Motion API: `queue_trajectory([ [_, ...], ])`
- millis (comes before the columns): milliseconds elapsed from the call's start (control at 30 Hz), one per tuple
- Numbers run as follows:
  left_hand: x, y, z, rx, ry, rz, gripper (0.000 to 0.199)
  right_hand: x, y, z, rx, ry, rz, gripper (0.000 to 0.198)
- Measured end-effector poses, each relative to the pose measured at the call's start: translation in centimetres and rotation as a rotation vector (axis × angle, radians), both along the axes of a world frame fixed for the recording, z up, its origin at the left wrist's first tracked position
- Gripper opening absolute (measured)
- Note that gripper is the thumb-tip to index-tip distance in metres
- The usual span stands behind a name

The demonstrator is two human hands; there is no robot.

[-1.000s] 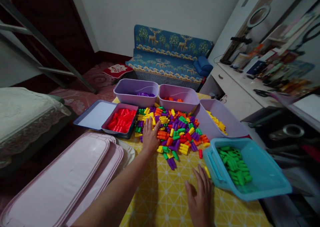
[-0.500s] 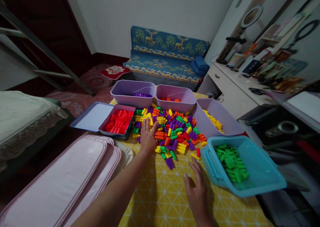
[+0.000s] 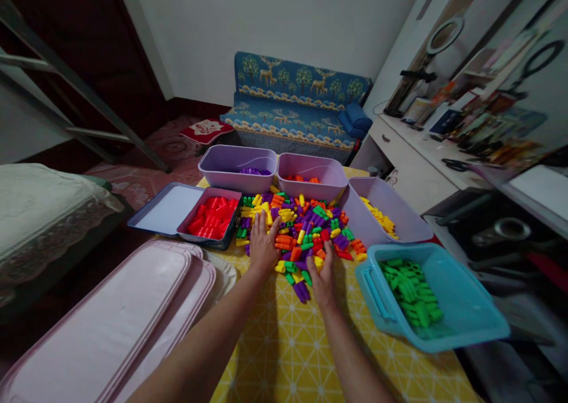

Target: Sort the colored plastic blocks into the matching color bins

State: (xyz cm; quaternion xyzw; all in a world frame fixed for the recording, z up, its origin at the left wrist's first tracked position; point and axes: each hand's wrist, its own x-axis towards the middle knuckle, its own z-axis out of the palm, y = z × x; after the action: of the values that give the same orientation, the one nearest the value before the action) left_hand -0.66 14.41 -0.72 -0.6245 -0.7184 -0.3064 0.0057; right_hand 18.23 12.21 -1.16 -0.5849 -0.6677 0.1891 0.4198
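Observation:
My left hand (image 3: 263, 243) lies open on the left side of a loose pile of plastic building pieces (image 3: 306, 228) in yellow, green, purple, orange and red. At the pile's near right edge is my right hand (image 3: 323, 279), thumb and fingers apart, with a yellow piece (image 3: 318, 263) showing between them. A red piece (image 3: 325, 235) lies just beyond its fingertips. Beside the pile on the left, a dark-edged box (image 3: 231, 225) contains red pieces (image 3: 210, 216). On the right, a blue bin (image 3: 470, 299) contains green pieces (image 3: 410, 290).
Behind the pile stand a purple bin (image 3: 237, 178) with purple pieces and a second bin (image 3: 313, 193) with orange pieces. A third bin (image 3: 412, 216), right, holds yellow ones. Pale lids (image 3: 110, 320) are stacked left on the yellow tablecloth (image 3: 293, 355). A sofa (image 3: 293, 113) stands beyond.
My right hand has moved forward and left from the bare cloth to the pile. The loose red and yellow pieces at the near right edge no longer lie there. My left hand stays put.

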Motion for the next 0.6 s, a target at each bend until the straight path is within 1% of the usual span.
queue_trajectory([
  [67,0.0,0.0,0.0,-0.003,0.000,0.007,0.082,-0.6,-1.1,0.6,-0.015,0.019,0.095,0.069],
  [133,0.1,-0.1,0.1,0.005,-0.002,0.010,0.080,-0.3,-3.4,0.6,0.000,-0.036,0.115,0.072],
  [167,0.1,-0.1,0.1,0.009,-0.003,0.009,0.080,0.1,-4.8,0.3,0.012,-0.102,0.091,0.074],
  [233,0.1,-0.1,0.2,0.013,-0.005,0.007,0.080,1.0,-7.2,-0.6,0.025,-0.318,0.030,0.087],
  [300,0.1,-0.1,0.2,0.008,-0.008,0.007,0.080,1.6,-8.7,-1.5,-0.013,-0.525,0.027,0.090],
  [333,0.1,-0.1,0.2,0.006,-0.011,0.008,0.080,1.6,-8.9,-1.8,-0.042,-0.607,0.030,0.089],
  [400,0.1,-0.1,0.2,0.004,-0.019,0.010,0.079,1.1,-8.2,-1.8,-0.103,-0.711,0.036,0.082],
  [467,0.1,-0.1,0.2,0.005,-0.025,0.009,0.079,0.1,-6.5,-1.2,-0.153,-0.750,0.062,0.071],
  [533,0.1,0.0,0.1,0.006,-0.029,0.008,0.079,-0.6,-4.6,-0.4,-0.155,-0.745,0.147,0.063],
  [600,0.0,0.0,0.1,0.007,-0.036,0.002,0.081,-0.5,-3.1,0.0,-0.114,-0.710,0.268,0.062],
])
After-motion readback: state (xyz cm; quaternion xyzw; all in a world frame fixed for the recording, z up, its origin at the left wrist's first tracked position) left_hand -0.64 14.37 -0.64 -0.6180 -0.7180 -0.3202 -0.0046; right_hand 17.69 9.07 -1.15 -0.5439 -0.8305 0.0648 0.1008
